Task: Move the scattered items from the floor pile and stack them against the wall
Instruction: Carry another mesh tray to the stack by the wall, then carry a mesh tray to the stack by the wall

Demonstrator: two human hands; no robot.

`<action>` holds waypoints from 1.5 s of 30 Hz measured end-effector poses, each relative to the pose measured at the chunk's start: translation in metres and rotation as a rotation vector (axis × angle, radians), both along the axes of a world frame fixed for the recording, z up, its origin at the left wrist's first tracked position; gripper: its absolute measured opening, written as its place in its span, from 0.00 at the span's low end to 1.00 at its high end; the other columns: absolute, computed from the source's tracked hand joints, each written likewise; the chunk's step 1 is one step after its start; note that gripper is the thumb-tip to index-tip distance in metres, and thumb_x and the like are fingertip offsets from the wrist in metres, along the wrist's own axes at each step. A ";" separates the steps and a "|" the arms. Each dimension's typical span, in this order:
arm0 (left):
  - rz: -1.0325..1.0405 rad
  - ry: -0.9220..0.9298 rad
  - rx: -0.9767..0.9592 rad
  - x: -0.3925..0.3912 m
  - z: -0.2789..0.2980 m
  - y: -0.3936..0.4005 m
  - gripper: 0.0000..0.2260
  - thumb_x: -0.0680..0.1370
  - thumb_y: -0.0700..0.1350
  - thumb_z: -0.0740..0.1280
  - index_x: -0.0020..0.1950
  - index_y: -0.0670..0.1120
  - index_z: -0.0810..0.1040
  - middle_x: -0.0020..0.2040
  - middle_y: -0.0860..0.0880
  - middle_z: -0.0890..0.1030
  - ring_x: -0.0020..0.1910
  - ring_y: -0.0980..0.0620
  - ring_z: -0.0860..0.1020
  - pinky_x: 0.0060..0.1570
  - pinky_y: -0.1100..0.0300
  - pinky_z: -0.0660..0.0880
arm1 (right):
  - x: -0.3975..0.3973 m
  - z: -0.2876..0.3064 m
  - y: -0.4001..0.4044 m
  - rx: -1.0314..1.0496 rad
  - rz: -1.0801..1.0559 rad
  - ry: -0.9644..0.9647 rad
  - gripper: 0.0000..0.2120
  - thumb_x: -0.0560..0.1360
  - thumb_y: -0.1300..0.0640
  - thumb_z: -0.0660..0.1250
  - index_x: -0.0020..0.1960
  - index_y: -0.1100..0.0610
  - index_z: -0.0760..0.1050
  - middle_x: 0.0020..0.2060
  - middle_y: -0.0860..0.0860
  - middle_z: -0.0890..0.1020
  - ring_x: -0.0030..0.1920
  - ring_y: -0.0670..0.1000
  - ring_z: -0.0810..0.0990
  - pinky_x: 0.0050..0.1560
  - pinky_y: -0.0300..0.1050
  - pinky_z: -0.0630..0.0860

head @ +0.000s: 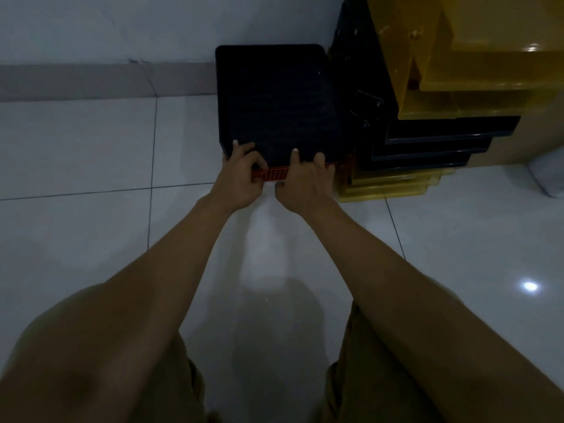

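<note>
surface: white tiled floor (91, 148) | on it: black tray stack (274, 102), yellow-black tray stack (427, 132)

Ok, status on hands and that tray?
Left hand, right hand: both grip near edge of flat black plastic tray. Tray atop red perforated crate, at wall. Yellow-black stack close right.

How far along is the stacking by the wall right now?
Done: a tall stack of yellow and black trays already stands at the wall. In hand: left hand and right hand grip the near edge of a black tray atop a red crate. The floor pile is out of view.
</note>
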State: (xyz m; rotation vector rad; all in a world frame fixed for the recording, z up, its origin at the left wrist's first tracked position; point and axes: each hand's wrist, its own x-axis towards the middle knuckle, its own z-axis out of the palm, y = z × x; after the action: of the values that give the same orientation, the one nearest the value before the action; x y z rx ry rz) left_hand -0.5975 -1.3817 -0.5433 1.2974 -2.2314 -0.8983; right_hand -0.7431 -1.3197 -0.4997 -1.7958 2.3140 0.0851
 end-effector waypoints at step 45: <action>0.470 -0.132 0.505 0.155 0.639 0.352 0.31 0.77 0.31 0.56 0.76 0.55 0.61 0.78 0.47 0.55 0.78 0.43 0.49 0.74 0.40 0.50 | 0.110 0.606 0.247 0.489 0.269 -0.540 0.31 0.78 0.49 0.64 0.77 0.50 0.56 0.77 0.52 0.54 0.76 0.56 0.52 0.73 0.53 0.58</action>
State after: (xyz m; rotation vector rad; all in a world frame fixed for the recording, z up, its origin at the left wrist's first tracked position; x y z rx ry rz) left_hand -0.4427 -1.0299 0.0953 2.0467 -1.7091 -1.2520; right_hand -0.6334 -1.0727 0.1066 -1.6092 1.5165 0.1665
